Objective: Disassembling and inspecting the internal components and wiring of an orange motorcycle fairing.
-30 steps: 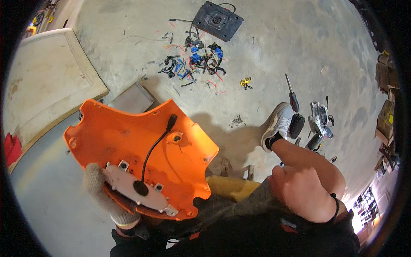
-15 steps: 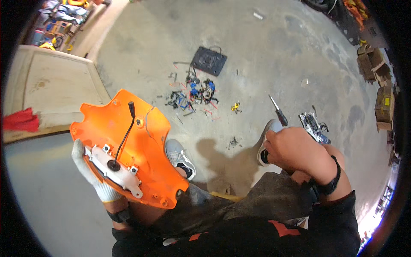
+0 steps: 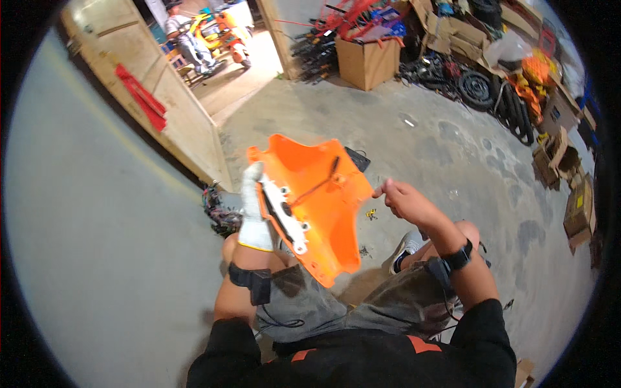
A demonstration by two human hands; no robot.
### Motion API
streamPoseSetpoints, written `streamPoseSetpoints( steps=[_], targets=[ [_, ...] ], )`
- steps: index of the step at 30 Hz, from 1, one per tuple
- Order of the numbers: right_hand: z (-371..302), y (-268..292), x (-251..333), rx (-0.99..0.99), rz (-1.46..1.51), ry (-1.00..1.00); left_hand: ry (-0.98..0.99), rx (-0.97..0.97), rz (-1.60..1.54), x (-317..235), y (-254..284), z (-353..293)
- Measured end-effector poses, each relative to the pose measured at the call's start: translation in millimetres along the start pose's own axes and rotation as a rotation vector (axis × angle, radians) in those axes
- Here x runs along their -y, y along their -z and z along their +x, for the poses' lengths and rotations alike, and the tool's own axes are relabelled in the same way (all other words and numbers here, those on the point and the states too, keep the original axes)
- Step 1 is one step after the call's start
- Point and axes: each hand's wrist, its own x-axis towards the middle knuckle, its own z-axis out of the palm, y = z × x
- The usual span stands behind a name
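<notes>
My left hand (image 3: 253,208), in a white knit glove, grips one long edge of an orange plastic body panel (image 3: 333,200). The panel is tilted, its hollow inner side showing. Along the gripped edge sits a white light housing (image 3: 283,216) with a black cable (image 3: 315,189) running from it across the panel. My bare right hand (image 3: 407,202) is just off the panel's right edge. Its index finger stretches toward that edge while the other fingers are partly curled; nothing shows in it. Whether the fingertip touches the panel, I cannot tell.
Small yellow pieces (image 3: 370,214) lie on the floor beyond my knees, and a black plate (image 3: 357,159) is partly behind the panel. A wiring bundle (image 3: 220,210) is by the left wall. Cardboard boxes (image 3: 367,61) and a wheel (image 3: 475,89) line the back. Through the doorway, a person (image 3: 185,39) is beside scooters.
The view has swung up, bringing the doorway and back clutter in. The panel has moved right and turned steeper. My right hand has left my knee for the panel's edge, its index finger extended.
</notes>
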Motion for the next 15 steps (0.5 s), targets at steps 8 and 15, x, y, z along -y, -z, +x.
streamPoseSetpoints(
  steps=[8, 15],
  targets=[
    [-134.3, -43.0, 47.4, -0.034, 0.115, 0.162, 0.119, 0.328, -0.178, 27.0, 3.6, -92.0],
    [-142.5, -63.9, 53.1, -0.144, 0.479, -0.148, 0.126, 0.143, 0.194, 17.3, -9.9, -123.2]
  ],
)
